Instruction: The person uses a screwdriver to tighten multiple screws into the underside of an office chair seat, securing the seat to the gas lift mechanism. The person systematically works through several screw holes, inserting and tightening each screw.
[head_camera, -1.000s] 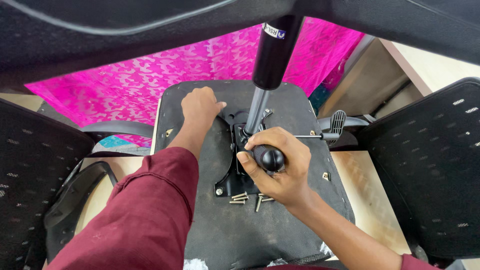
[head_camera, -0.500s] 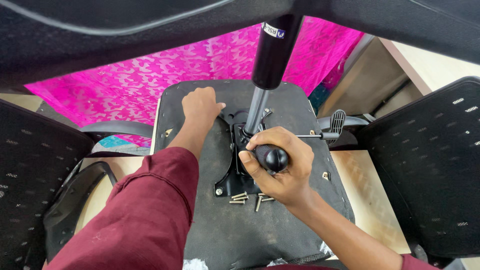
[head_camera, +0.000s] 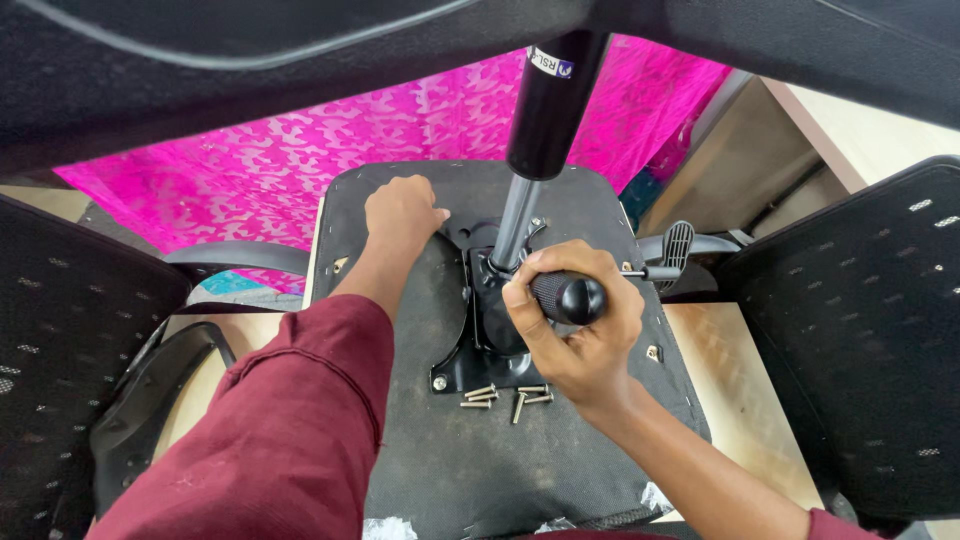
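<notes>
Screwdriver (head_camera: 568, 297) with a black handle sits in the right hand (head_camera: 580, 335), fingers clenched around it, its tip hidden low against the black metal plate (head_camera: 478, 345) at the middle of an upturned chair seat (head_camera: 500, 450). That seat lies underside up on a wooden table (head_camera: 735, 385). The left hand (head_camera: 402, 215) presses down on the seat's far left part, knuckles bent, grasping nothing that can be made out. A gas cylinder (head_camera: 540, 130) rises from the plate toward the camera. Loose screws (head_camera: 505, 396) lie in a small cluster on the seat just beside the plate's near edge. A black lever (head_camera: 678, 245) juts out to the right. Pink cloth (head_camera: 290, 170) hangs behind. Risk, as a judgement: the driver could slip off a screw head if held at a slant, and the loose screws could roll away if the seat shifts under the hands.
</notes>
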